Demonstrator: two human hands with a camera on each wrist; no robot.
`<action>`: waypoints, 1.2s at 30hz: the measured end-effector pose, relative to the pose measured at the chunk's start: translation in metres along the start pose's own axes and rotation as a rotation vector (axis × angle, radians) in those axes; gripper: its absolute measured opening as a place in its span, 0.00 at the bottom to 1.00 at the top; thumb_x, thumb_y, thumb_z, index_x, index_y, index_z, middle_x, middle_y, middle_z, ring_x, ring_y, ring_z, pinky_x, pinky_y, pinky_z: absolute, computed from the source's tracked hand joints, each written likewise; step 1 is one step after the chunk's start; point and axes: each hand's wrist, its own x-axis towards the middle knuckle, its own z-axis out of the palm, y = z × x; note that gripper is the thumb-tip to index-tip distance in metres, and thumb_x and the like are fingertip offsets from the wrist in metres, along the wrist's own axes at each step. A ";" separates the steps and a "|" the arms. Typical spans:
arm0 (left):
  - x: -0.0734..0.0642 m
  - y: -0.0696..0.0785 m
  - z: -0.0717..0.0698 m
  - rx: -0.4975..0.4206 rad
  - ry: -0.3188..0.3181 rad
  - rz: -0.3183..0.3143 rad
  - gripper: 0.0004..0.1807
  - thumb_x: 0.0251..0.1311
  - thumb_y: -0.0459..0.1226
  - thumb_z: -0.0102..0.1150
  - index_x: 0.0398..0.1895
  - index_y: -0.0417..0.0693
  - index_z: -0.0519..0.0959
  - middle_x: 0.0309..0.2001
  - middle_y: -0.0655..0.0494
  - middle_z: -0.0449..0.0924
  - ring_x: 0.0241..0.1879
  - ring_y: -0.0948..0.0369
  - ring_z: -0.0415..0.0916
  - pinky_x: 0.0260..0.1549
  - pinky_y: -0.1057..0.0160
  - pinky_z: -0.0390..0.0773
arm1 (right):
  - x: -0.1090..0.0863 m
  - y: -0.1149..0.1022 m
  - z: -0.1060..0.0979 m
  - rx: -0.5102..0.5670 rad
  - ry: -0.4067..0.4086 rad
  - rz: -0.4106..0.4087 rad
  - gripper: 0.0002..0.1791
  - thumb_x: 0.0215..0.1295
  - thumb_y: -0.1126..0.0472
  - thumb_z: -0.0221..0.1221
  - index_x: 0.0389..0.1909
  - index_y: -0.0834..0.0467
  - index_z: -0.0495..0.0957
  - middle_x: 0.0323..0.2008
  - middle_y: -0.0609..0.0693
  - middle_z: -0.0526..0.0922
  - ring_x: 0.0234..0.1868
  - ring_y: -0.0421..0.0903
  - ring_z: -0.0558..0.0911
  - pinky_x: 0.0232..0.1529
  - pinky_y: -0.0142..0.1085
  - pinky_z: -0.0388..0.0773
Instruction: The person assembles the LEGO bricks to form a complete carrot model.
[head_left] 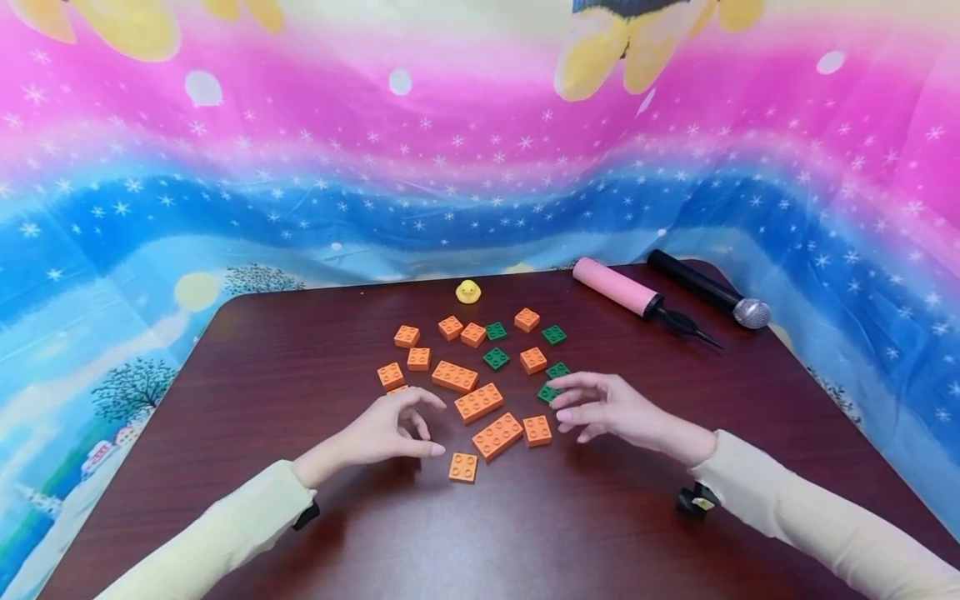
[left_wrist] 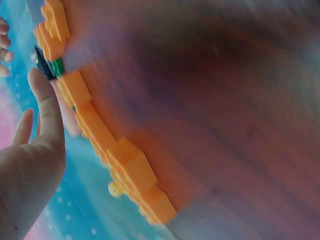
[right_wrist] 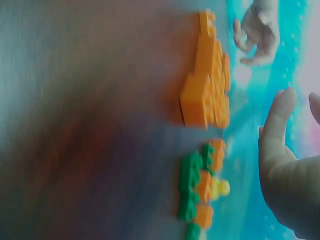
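My left hand (head_left: 392, 429) hovers at the left of the loose toy bricks, thumb and fingers loosely bent and apart, holding nothing. Closest to its thumb is a square orange brick (head_left: 462, 467). A partly hidden orange brick (head_left: 397, 389) lies behind that hand. Over on the right, my right hand (head_left: 618, 412) is also bare, its fingers relaxed beside a square orange brick (head_left: 537, 431) and partly covering a green brick (head_left: 547, 394). Between the hands lie long orange bricks (head_left: 497, 436). Both wrist views show the bricks (left_wrist: 132, 162) (right_wrist: 197, 100) apart from the fingers.
Farther back are several square orange bricks (head_left: 407, 336) and thin green bricks (head_left: 496, 358). A yellow rubber duck (head_left: 468, 292) sits near the back edge. At the back right lie a pink hand pump (head_left: 615, 287) and a black microphone (head_left: 701, 283). A printed cloth (head_left: 450, 183) hangs behind the table.
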 end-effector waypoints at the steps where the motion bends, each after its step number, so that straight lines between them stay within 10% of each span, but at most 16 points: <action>1: 0.001 0.000 0.003 -0.003 -0.014 0.009 0.30 0.50 0.42 0.71 0.55 0.42 0.72 0.35 0.45 0.80 0.29 0.61 0.79 0.30 0.65 0.81 | 0.000 0.002 0.004 0.007 -0.017 0.004 0.34 0.63 0.58 0.62 0.66 0.67 0.62 0.55 0.70 0.74 0.40 0.45 0.85 0.36 0.39 0.83; 13: 0.013 -0.003 0.023 0.058 -0.095 0.079 0.28 0.45 0.44 0.74 0.47 0.44 0.74 0.44 0.49 0.78 0.28 0.65 0.78 0.30 0.66 0.79 | 0.008 0.025 0.040 0.081 -0.117 0.062 0.28 0.64 0.63 0.60 0.63 0.68 0.66 0.49 0.66 0.79 0.39 0.46 0.85 0.29 0.35 0.82; 36: 0.020 -0.013 0.031 0.175 -0.149 0.096 0.27 0.40 0.44 0.77 0.42 0.47 0.74 0.40 0.56 0.75 0.25 0.67 0.75 0.32 0.70 0.76 | 0.049 0.016 0.040 -0.200 0.046 -0.001 0.28 0.55 0.60 0.68 0.59 0.58 0.74 0.52 0.57 0.81 0.29 0.46 0.85 0.17 0.35 0.75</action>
